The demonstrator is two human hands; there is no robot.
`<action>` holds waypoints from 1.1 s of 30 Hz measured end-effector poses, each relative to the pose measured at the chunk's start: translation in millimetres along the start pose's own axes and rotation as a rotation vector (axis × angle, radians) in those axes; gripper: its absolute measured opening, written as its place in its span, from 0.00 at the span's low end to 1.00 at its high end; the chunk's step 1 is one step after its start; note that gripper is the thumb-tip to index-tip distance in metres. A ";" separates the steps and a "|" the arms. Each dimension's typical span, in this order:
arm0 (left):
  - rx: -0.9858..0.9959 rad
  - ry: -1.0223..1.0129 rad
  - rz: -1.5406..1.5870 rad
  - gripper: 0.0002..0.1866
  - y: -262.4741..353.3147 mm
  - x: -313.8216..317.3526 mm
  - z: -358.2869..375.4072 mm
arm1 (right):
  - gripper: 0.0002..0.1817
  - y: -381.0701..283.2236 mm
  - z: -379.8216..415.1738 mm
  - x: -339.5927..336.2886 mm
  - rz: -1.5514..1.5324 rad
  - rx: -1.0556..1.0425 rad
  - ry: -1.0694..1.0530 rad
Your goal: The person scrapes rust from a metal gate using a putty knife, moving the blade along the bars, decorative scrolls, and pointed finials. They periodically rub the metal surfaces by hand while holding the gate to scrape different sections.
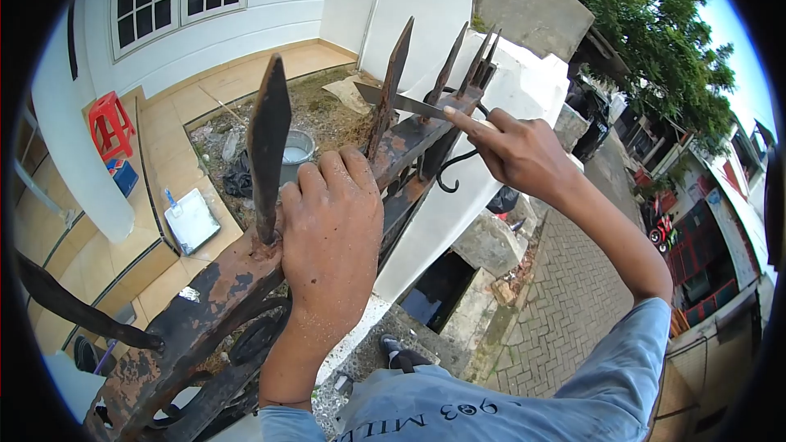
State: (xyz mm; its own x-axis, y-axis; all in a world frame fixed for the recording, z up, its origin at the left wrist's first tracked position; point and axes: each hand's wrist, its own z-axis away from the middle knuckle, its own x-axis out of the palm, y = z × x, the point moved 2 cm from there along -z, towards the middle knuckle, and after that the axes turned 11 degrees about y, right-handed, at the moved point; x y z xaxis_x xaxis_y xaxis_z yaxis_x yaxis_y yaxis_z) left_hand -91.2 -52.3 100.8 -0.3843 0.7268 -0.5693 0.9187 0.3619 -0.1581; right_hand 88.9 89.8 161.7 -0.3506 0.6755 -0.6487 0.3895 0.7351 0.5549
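My left hand (334, 225) is closed over the top rail of a rusty iron fence (205, 290), just beside a tall spear-shaped spike (268, 139). Dark paint on the rail is flaked, with brown rust patches showing. My right hand (524, 155) grips a knife (403, 101) with a flat metal blade, its index finger stretched along the tool. The blade reaches left to another spike (390, 86) and seems to touch it, though exact contact is hard to tell. Most of the handle is hidden in my fingers. A curled iron piece (449, 176) hangs below that hand.
A white pillar (524, 74) stands at the fence's far end. Inside are a bucket (296, 149), a white paint tray (193, 221) with a brush, and a red stool (110, 125). An open drain (438, 288) and paved lane (557, 303) lie outside.
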 end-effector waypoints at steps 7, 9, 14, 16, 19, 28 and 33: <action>-0.013 -0.023 0.014 0.16 0.6 -1.9 0.0 | 0.31 -10.8 -18.1 -20.8 0.043 0.174 0.024; 0.003 0.044 0.005 0.11 1.3 -1.0 1.7 | 0.32 -14.2 -28.3 -32.6 0.118 0.296 0.008; 0.006 0.062 -0.023 0.11 0.6 -0.4 0.9 | 0.32 -23.0 -41.9 -39.1 0.181 0.312 0.011; 0.009 0.055 -0.012 0.11 1.3 -1.3 1.4 | 0.31 -29.8 -40.5 -34.8 0.182 0.285 -0.118; -0.007 -0.046 0.009 0.21 0.6 -1.7 0.2 | 0.32 -27.0 -46.0 -39.8 0.209 0.322 -0.074; -0.006 -0.039 0.028 0.19 2.9 0.9 1.6 | 0.35 -34.8 -43.5 -33.4 0.295 0.253 -0.170; 0.001 0.018 0.033 0.17 3.3 0.6 3.6 | 0.36 -35.7 -46.1 -37.8 0.320 0.298 -0.142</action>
State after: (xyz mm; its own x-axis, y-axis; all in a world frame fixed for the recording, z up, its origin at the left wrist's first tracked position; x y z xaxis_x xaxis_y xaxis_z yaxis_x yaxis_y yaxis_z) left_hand -88.1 -52.8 97.0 -0.3550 0.7491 -0.5593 0.9311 0.3368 -0.1399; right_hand 49.1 40.8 190.4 -0.0607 0.8356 -0.5459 0.6943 0.4283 0.5784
